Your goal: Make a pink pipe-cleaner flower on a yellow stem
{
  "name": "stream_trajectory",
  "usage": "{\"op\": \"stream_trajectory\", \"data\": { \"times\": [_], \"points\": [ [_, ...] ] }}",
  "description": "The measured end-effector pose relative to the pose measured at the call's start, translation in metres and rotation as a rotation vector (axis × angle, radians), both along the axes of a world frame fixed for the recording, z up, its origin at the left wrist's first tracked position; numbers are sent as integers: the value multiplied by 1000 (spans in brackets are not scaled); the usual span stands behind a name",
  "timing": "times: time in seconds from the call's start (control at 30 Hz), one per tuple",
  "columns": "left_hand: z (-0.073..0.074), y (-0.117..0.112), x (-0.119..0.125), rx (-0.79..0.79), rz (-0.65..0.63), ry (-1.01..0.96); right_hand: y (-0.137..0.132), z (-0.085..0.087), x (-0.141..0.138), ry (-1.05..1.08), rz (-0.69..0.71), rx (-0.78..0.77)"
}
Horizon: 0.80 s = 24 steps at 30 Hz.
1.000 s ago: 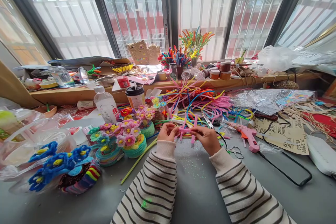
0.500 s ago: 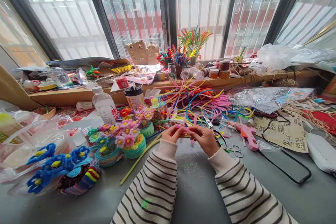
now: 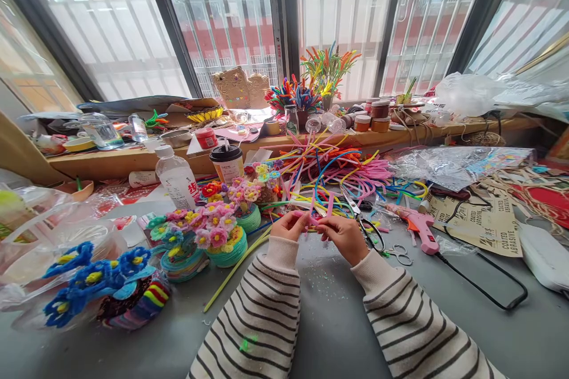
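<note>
1. Pink fuzzy strips (image 3: 329,204): held up over the table (image 3: 329,320), between the two hands; two ends are seen rising past the fingers, the remainder being partly covered.
2. Left hand (image 3: 287,227): thumb and fingers are clamped together on the pink fuzzy strips from the left side; a striped sleeve (image 3: 262,308) is worn to the wrist.
3. Right hand (image 3: 345,238): the pink fuzzy strips are pinched from the right, with thumb and forefinger closed on them; the fingertips of both hands are brought near one another.
4. Scissors, black-handled (image 3: 373,233): laid just beside the right hand, blades pointed away toward the window.
5. Small scissors (image 3: 401,255): placed flat on the table, to the right of the black-handled pair.
6. Glue gun, pink and orange (image 3: 422,232): laid on its side farther right; a black cord is trailed from its grip.
7. Abrasive sheets, tan, printed (image 3: 502,231): spread beyond the glue gun, crossed by a dark cable.
8. Loose pipe cleaners, many colours (image 3: 368,170): heaped behind the hands, before the sill (image 3: 262,144).
9. Yellow-green stem (image 3: 231,275): laid slantwise to the left of the left hand.
10. Pink flowers (image 3: 217,225): set in a turquoise pot (image 3: 229,253), left of the stem.
11. Blue flowers (image 3: 91,277): attached to a multicoloured striped pot (image 3: 142,308), tipped over at the near left.
12. Bottle, clear (image 3: 174,180), and lidded cup (image 3: 227,164): stood behind the flower pots.
</note>
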<state>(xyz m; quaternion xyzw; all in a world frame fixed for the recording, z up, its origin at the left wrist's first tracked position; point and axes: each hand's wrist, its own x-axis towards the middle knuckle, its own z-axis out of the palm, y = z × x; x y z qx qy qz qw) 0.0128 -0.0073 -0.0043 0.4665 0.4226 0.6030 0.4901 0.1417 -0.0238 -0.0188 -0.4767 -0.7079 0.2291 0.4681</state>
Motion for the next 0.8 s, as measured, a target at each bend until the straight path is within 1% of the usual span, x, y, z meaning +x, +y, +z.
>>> {"op": "stream_trajectory", "data": {
  "times": [0.07,0.1,0.17,0.23,0.3,0.4,0.57,0.67,0.8],
  "points": [
    [0,1,-2,19,59,15,1,1,2,-52,-17,0],
    [-1,2,-4,20,84,4,2,1,4,-97,-63,12],
    [-2,5,-6,3,113,-48,4,0,9,-198,-217,29],
    [-4,7,-7,-6,115,-106,7,-3,12,-296,-363,-2],
    [-6,9,-8,5,100,-132,9,-6,13,-382,-430,-85],
    [-8,10,-7,24,71,-130,9,-10,10,-461,-428,-162],
    [-9,10,-5,16,49,-110,8,-11,6,-463,-387,-149],
    [-8,9,-7,29,84,-43,10,-13,7,-403,-390,-158],
    [-8,9,-13,3,147,107,13,-16,9,-231,-403,-153]
  ]
}}
